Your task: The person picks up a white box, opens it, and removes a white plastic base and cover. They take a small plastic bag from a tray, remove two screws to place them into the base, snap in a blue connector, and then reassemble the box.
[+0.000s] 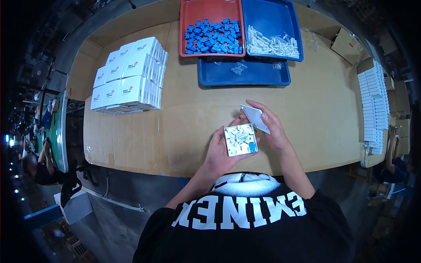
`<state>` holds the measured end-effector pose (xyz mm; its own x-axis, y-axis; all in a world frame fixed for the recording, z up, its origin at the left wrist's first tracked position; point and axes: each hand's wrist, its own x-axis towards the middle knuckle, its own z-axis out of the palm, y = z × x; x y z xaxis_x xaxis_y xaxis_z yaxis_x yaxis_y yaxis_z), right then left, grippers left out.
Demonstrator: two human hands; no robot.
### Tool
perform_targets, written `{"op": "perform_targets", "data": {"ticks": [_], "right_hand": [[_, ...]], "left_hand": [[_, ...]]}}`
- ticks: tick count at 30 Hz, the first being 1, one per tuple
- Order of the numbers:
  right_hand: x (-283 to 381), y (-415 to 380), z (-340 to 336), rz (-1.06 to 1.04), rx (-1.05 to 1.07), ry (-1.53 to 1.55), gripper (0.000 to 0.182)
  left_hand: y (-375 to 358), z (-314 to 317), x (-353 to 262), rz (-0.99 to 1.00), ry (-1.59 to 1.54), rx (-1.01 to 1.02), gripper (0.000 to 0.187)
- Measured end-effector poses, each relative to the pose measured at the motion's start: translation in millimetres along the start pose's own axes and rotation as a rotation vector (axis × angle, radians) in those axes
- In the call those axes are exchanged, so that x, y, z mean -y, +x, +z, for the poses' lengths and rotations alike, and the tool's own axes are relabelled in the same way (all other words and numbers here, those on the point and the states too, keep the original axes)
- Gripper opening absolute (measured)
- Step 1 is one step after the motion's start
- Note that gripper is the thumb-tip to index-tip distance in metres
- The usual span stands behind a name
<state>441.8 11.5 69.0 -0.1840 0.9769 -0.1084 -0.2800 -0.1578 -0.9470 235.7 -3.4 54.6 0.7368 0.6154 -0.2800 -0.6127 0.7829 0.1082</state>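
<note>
My left hand [218,151] cradles a white square plastic box base [234,150], its inner side facing up. Inside the base lie a crumpled clear bag [239,137] and, in the near right corner, a blue connector [252,147]. Fingers of my right hand [275,129] are closed on a thin white cover [256,117], held tilted just above the base's far right edge. Both hands are over the cardboard-covered table, near its front edge.
Stacked white printed boxes [120,76] stand at left. At the back are a red tray [211,8] of blue connectors, a blue tray [267,17] of white slim pieces and a lower blue tray [243,79]. White pieces [372,105] are stacked at right. Other people sit at both sides.
</note>
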Motion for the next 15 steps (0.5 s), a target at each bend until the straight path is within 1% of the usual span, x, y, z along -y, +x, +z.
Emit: {"op": "perform_targets", "data": {"ticks": [4, 6, 7, 9, 10, 12, 13, 15], "right_hand": [[1.9, 0.1, -0.3, -0.041, 0.005, -0.016, 0.058], [2.4, 0.7, -2.3, -0.036, 0.085, -0.040, 0.055], [1.9, 0.8, -0.4, -0.036, 0.084, -0.041, 0.055], [-0.1, 0.7, 4.8, -0.017, 0.095, -0.175, 0.063], [-2.6, -0.4, 4.7, -0.017, 0.096, -0.175, 0.063], [-7.6, -2.1, 4.3, 0.022, 0.115, -0.279, 0.058], [-4.0, -2.3, 6.6, 0.013, 0.129, -0.293, 0.052], [-9.5, -2.0, 6.9, 0.003, 0.139, -0.286, 0.051]], "left_hand": [[1.7, -4.9, 4.3, -0.028, -0.075, -0.071, 0.062], [2.8, -10.0, 6.8, -0.043, -0.100, -0.099, 0.065], [3.6, -13.1, 7.9, -0.043, -0.087, -0.099, 0.067], [4.8, -14.1, 9.4, -0.044, -0.075, -0.099, 0.068], [4.8, -12.2, 9.6, -0.036, -0.077, -0.110, 0.069], [5.0, -9.7, 9.8, -0.027, -0.081, -0.121, 0.069], [5.1, -9.0, 9.7, -0.023, -0.064, -0.134, 0.070], [5.2, -9.0, 9.8, -0.019, -0.049, -0.149, 0.070]]}}
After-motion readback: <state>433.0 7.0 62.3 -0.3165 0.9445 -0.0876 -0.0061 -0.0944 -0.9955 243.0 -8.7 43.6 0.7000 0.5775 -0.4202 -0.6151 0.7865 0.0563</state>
